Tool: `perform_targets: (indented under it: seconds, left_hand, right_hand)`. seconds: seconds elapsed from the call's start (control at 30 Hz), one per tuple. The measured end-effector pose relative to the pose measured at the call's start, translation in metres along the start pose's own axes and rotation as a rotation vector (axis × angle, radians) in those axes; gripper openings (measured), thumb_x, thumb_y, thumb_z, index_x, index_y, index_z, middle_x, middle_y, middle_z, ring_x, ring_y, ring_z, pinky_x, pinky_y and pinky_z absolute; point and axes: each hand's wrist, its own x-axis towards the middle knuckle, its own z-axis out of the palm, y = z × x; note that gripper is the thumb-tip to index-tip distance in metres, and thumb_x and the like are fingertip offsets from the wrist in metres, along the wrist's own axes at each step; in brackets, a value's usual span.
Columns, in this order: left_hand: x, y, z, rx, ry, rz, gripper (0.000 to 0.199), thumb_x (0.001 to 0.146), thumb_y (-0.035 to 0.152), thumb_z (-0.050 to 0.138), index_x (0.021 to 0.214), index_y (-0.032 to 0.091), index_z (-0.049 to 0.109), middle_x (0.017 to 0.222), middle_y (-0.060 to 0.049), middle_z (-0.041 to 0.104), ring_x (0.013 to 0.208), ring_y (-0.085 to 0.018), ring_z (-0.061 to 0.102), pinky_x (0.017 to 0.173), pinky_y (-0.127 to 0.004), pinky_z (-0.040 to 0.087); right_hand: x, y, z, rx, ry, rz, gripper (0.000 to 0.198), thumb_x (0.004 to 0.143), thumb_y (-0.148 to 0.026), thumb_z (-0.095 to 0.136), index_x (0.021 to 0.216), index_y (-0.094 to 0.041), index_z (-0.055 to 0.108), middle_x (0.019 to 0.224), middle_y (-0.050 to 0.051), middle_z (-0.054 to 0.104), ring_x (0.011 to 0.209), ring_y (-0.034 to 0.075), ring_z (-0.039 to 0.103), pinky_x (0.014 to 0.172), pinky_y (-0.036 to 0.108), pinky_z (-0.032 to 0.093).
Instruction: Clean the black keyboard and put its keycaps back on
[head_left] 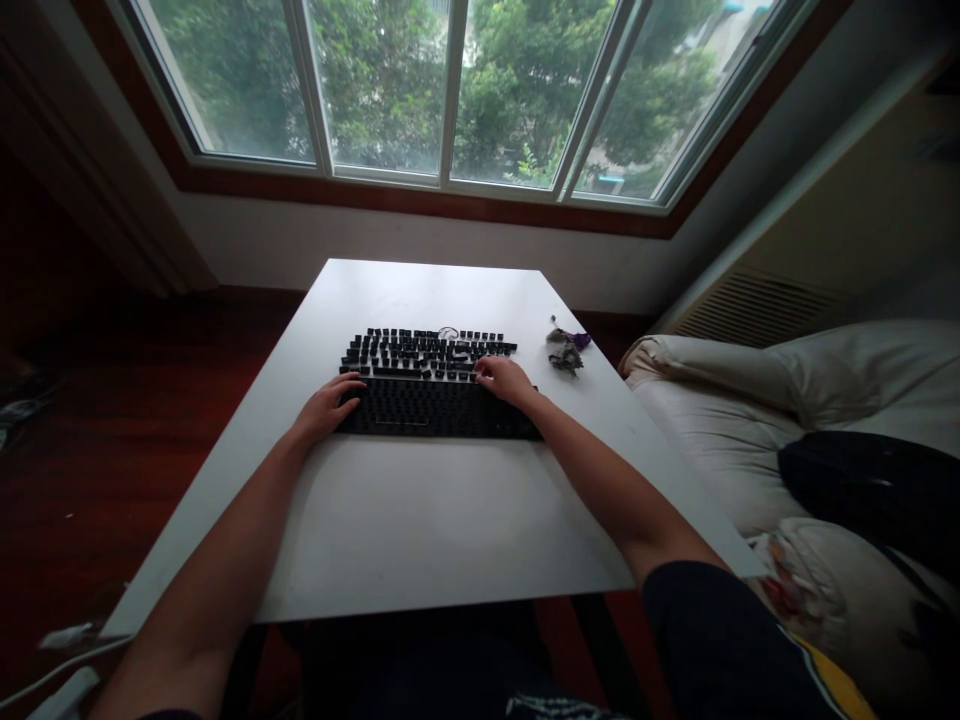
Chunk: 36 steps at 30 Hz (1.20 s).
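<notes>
A black keyboard base (pixel 420 408) lies across the white table. Behind it, loose black keycaps (pixel 386 345) stand in rows, with the long spacebar cap (pixel 397 372) in the nearest row. My left hand (pixel 328 405) rests at the base's left end, thumb and fingers spread apart and touching it. Over the right part of the keyboard reaches my right hand (pixel 508 378). Its thumb and fingertips are pinched together at the nearest keycap row, seemingly on a small keycap, mostly hidden by the fingers. A thin wire ring-shaped tool (pixel 448 333) lies at the back row.
A crumpled grey and purple cloth-like bundle (pixel 566 350) lies on the white table (pixel 450 520) near its right edge. To the right stands a pale sofa (pixel 720 440) with a black bag (pixel 870 485). A window (pixel 450 90) is beyond the table. A white cable (pixel 67 665) runs at lower left.
</notes>
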Motion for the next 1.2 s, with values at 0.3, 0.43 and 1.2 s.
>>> perform_targets:
  seconds: [0.3, 0.43, 1.2]
  left_hand:
    - [0.001, -0.002, 0.0, -0.021, 0.011, 0.008, 0.036, 0.093, 0.038, 0.056, 0.125, 0.027, 0.067, 0.153, -0.003, 0.051, 0.14, -0.026, 0.049, 0.123, -0.046, 0.036]
    - [0.001, -0.001, 0.0, -0.022, 0.013, 0.007, 0.036, 0.093, 0.039, 0.056, 0.125, 0.027, 0.068, 0.152, -0.003, 0.051, 0.14, -0.027, 0.049, 0.122, -0.046, 0.037]
    - [0.001, 0.001, -0.001, -0.031, 0.01, 0.002, 0.037, 0.092, 0.038, 0.055, 0.125, 0.027, 0.067, 0.153, -0.003, 0.051, 0.14, -0.026, 0.049, 0.123, -0.046, 0.036]
  right_hand:
    - [0.029, -0.002, 0.0, -0.246, -0.173, -0.104, 0.022, 0.089, -0.035, 0.072, 0.108, -0.025, 0.071, 0.11, 0.005, 0.075, 0.093, 0.021, 0.068, 0.071, 0.026, 0.042]
    - [0.034, -0.002, 0.0, -0.259, -0.22, -0.113, 0.019, 0.088, -0.035, 0.072, 0.105, -0.025, 0.073, 0.108, 0.005, 0.076, 0.095, 0.022, 0.068, 0.073, 0.026, 0.043]
    - [0.034, 0.004, 0.004, -0.251, -0.216, -0.081, 0.023, 0.09, -0.025, 0.065, 0.112, -0.024, 0.075, 0.109, 0.006, 0.077, 0.101, 0.022, 0.069, 0.083, 0.027, 0.046]
